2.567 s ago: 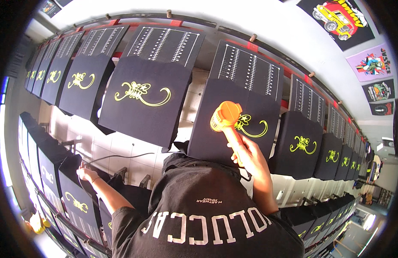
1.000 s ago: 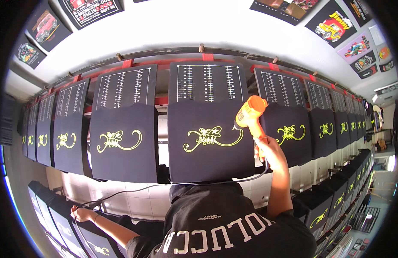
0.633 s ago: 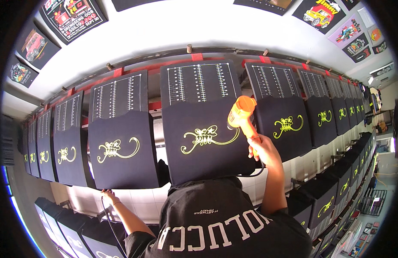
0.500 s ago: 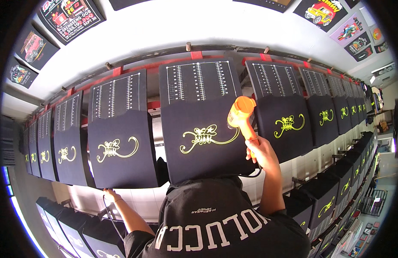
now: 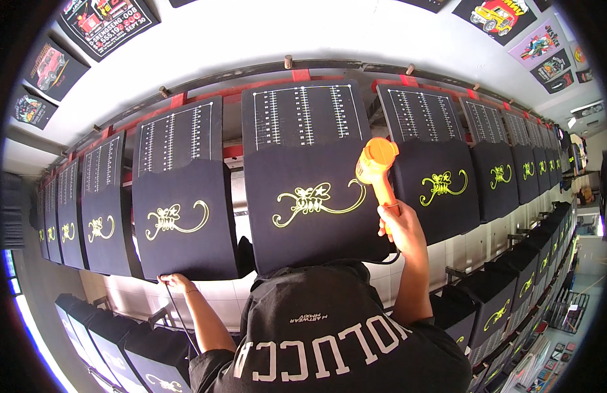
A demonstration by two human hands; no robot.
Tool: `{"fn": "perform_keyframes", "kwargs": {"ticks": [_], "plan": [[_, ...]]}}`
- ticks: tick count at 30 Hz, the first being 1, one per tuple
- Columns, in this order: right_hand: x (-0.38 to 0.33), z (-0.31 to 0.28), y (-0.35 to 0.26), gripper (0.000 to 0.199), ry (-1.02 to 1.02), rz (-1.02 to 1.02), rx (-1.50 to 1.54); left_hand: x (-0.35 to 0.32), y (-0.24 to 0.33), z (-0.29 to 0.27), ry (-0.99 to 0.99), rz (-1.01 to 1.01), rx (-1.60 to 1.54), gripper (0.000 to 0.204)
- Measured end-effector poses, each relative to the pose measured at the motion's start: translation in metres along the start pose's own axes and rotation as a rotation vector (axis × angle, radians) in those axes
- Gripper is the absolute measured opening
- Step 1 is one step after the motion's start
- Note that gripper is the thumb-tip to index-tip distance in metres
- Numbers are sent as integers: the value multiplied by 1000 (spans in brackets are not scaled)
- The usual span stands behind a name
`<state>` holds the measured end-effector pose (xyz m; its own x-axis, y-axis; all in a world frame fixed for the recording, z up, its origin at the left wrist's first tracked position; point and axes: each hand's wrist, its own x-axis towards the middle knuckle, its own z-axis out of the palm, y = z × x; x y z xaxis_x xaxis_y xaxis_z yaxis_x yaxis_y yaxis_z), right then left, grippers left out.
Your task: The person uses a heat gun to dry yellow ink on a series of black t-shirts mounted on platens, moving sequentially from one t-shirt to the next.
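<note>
My right hand point(image 5: 403, 228) is wrapped around the handle of an orange heat gun point(image 5: 380, 157). The tool is raised above the right part of the middle printing board, beside the yellow-green line print on its black shirt point(image 5: 303, 239). A dark cord hangs from the handle and passes behind my body. At the front edge of the board to the left, my left hand point(image 5: 177, 283) is closed on a thin black cable point(image 5: 179, 314), which runs down past my forearm. A black shirt point(image 5: 175, 249) with the same print lies on that board.
A long row of boards with white ruled markings carries similar shirts on both sides. Behind them runs a dark metal rail point(image 5: 231, 69) with red supports. More shirt-covered boards point(image 5: 493, 298) stand at lower right and lower left. Printed pictures point(image 5: 496, 21) hang on the wall.
My right hand and the heat gun have shifted slightly right and up, with the tool turned a little. My left hand has risen slightly with the cable.
</note>
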<state>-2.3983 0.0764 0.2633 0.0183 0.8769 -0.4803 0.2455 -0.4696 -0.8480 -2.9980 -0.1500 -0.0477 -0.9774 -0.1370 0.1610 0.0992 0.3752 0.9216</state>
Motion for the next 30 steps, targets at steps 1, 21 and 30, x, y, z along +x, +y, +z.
{"fn": "perform_keyframes", "kwargs": {"ticks": [1, 21, 30], "plan": [[-1, 0, 0, 25, 8, -15, -22, 1, -4, 1, 15, 44, -18, 39], [-32, -14, 14, 24, -17, 90, 15, -10, 4, 11, 62, 104, -52, 37], [-49, -6, 17, 26, -103, 92, 33, -11, 13, 11, 64, 86, -60, 37]]}}
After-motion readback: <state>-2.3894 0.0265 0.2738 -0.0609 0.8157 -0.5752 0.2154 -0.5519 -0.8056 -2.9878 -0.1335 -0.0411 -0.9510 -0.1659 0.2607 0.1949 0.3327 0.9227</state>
